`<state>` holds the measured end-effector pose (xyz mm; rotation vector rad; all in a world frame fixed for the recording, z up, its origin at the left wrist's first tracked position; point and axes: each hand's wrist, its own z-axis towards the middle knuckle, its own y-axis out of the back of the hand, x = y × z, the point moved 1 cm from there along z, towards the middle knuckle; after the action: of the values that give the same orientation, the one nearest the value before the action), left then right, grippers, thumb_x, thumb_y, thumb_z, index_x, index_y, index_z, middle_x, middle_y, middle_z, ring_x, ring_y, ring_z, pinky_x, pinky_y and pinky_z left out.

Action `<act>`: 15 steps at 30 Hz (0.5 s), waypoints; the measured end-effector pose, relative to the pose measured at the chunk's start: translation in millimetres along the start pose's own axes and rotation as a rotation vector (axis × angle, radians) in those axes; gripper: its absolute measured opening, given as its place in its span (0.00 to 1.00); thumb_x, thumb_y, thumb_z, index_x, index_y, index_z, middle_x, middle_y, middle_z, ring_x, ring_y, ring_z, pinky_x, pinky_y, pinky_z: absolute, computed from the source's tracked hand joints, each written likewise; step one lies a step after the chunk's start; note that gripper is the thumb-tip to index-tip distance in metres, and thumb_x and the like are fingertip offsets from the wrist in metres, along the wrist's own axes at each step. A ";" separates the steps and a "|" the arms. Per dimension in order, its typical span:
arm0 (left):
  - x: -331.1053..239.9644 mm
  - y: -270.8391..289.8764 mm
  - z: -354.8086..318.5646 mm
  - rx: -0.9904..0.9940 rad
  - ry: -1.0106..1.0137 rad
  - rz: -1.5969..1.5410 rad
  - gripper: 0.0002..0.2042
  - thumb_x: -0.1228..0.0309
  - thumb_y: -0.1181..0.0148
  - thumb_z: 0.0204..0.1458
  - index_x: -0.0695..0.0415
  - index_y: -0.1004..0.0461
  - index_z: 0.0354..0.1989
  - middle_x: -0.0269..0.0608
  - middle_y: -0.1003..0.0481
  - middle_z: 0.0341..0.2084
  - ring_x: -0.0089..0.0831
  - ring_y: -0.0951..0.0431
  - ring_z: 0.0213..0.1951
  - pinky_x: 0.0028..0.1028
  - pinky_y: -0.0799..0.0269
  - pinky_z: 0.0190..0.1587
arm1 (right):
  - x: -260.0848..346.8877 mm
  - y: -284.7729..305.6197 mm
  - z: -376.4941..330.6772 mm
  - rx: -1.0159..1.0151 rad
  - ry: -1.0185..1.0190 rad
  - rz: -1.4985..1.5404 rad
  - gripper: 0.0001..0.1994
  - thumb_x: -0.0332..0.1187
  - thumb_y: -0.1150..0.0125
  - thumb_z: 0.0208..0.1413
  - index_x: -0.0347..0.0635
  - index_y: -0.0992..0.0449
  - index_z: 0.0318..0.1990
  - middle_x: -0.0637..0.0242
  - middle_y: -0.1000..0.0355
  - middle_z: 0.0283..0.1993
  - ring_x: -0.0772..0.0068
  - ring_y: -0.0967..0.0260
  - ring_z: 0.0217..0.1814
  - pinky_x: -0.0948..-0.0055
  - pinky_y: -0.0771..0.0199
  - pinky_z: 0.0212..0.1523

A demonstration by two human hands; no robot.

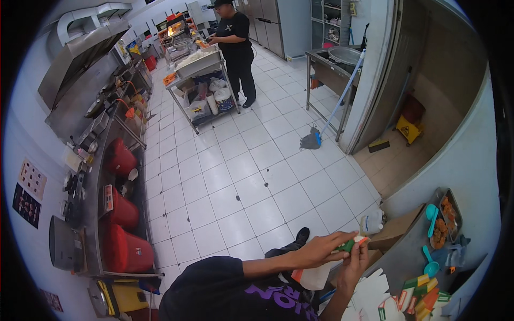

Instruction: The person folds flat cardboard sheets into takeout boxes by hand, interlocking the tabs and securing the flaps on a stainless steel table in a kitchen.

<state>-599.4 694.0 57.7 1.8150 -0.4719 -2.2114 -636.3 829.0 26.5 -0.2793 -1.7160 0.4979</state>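
Observation:
Out in front of me at the lower right, both my hands meet around a small paper carton (348, 246) coloured green, white and orange. My left hand (324, 249) reaches in from the left, its fingers closed on the carton. From below, my right hand (353, 266) grips the carton's other side with thumb and fingers. Much of the carton is hidden by the fingers. Beneath my left forearm shows a white piece with an orange edge (312, 277), partly covered. Similar folded cartons (423, 297) in green, yellow, orange and white lie heaped beside me at the right, near white flat pieces (369, 291).
Metal trays of fried food (440, 232) stand on the right-hand counter with teal scoops (431, 262). A cardboard box (399, 227) and a plastic jug (372, 222) are by its edge. A mop (311, 139), a trolley (201, 64) and another person (234, 37) are farther off.

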 end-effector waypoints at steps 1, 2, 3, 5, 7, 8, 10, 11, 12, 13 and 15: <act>-2.1 1.5 0.1 0.004 0.045 -0.036 0.26 0.66 0.47 0.54 0.53 0.45 0.61 0.47 0.33 0.48 0.45 0.26 0.44 0.33 0.29 0.43 | 2.7 2.6 -0.1 0.035 0.013 -0.036 0.10 0.33 0.48 0.59 0.35 0.31 0.43 0.67 0.30 0.37 0.79 0.34 0.39 0.79 0.35 0.37; 0.6 -0.3 2.7 -0.016 0.062 -0.057 0.26 0.67 0.47 0.53 0.54 0.45 0.61 0.48 0.33 0.48 0.46 0.27 0.45 0.34 0.30 0.45 | 7.0 6.9 1.3 0.065 0.028 -0.071 0.10 0.33 0.47 0.59 0.36 0.31 0.43 0.66 0.30 0.37 0.79 0.34 0.38 0.79 0.34 0.37; 6.5 -5.0 5.4 -0.024 0.088 -0.078 0.26 0.68 0.47 0.53 0.55 0.45 0.61 0.50 0.33 0.48 0.48 0.28 0.46 0.34 0.31 0.46 | 10.2 11.3 0.8 0.082 0.036 -0.102 0.10 0.32 0.47 0.59 0.36 0.31 0.43 0.66 0.29 0.38 0.79 0.33 0.38 0.79 0.33 0.37; 9.1 -9.1 12.6 0.090 0.240 -0.075 0.24 0.70 0.49 0.53 0.59 0.45 0.59 0.55 0.34 0.49 0.52 0.30 0.48 0.36 0.34 0.50 | 11.3 13.7 3.8 0.091 0.059 -0.153 0.09 0.31 0.47 0.58 0.35 0.31 0.43 0.65 0.29 0.39 0.79 0.32 0.37 0.79 0.32 0.36; 12.5 -15.8 7.8 -0.053 0.211 -0.091 0.21 0.71 0.48 0.53 0.62 0.45 0.54 0.55 0.31 0.45 0.49 0.28 0.47 0.36 0.34 0.49 | 11.7 14.1 3.8 0.061 0.088 -0.185 0.08 0.28 0.46 0.57 0.34 0.31 0.42 0.63 0.28 0.39 0.77 0.31 0.36 0.78 0.29 0.36; 11.3 -13.4 6.0 -0.059 0.332 -0.165 0.17 0.72 0.47 0.53 0.61 0.41 0.49 0.55 0.29 0.42 0.48 0.26 0.45 0.35 0.33 0.48 | 10.6 6.2 3.9 0.034 0.122 -0.190 0.08 0.27 0.46 0.57 0.34 0.30 0.42 0.62 0.27 0.39 0.76 0.29 0.36 0.78 0.28 0.37; 6.1 -10.1 -2.3 -0.271 0.094 -0.259 0.10 0.78 0.52 0.55 0.66 0.37 0.44 0.60 0.31 0.50 0.42 0.28 0.51 0.30 0.35 0.52 | 15.0 -8.3 -2.0 0.052 0.076 -0.160 0.08 0.26 0.45 0.56 0.31 0.29 0.42 0.60 0.27 0.41 0.72 0.27 0.39 0.75 0.24 0.40; 5.3 -7.2 -6.9 -0.331 0.019 -0.207 0.09 0.79 0.54 0.55 0.67 0.36 0.43 0.63 0.34 0.52 0.41 0.30 0.53 0.30 0.36 0.54 | 15.8 -12.1 -5.0 0.056 0.044 -0.136 0.09 0.26 0.45 0.56 0.31 0.29 0.43 0.59 0.27 0.41 0.71 0.27 0.39 0.75 0.24 0.40; 11.2 -8.3 -4.0 -0.390 -0.024 -0.196 0.09 0.75 0.46 0.54 0.64 0.31 0.41 0.59 0.33 0.52 0.40 0.24 0.47 0.30 0.28 0.46 | 18.1 -11.8 -3.9 0.043 0.025 -0.101 0.10 0.26 0.45 0.57 0.30 0.29 0.43 0.58 0.27 0.41 0.69 0.26 0.39 0.74 0.23 0.40; 13.9 -12.2 -1.7 -0.377 -0.027 -0.238 0.08 0.74 0.46 0.54 0.65 0.30 0.41 0.58 0.32 0.52 0.39 0.25 0.48 0.31 0.29 0.47 | 20.0 -8.2 -3.9 0.038 0.003 -0.066 0.10 0.26 0.46 0.57 0.30 0.29 0.44 0.58 0.27 0.41 0.68 0.26 0.39 0.73 0.22 0.41; 13.4 -15.5 2.1 -0.337 -0.016 -0.308 0.09 0.73 0.46 0.55 0.66 0.28 0.40 0.57 0.32 0.51 0.39 0.27 0.49 0.31 0.30 0.48 | 20.5 1.3 -5.5 0.015 -0.012 -0.053 0.10 0.26 0.46 0.57 0.29 0.28 0.44 0.57 0.27 0.41 0.67 0.25 0.39 0.74 0.22 0.40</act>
<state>-603.9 703.4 39.9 1.7804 0.1856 -2.3229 -635.3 840.3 44.5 -0.2199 -1.7263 0.4735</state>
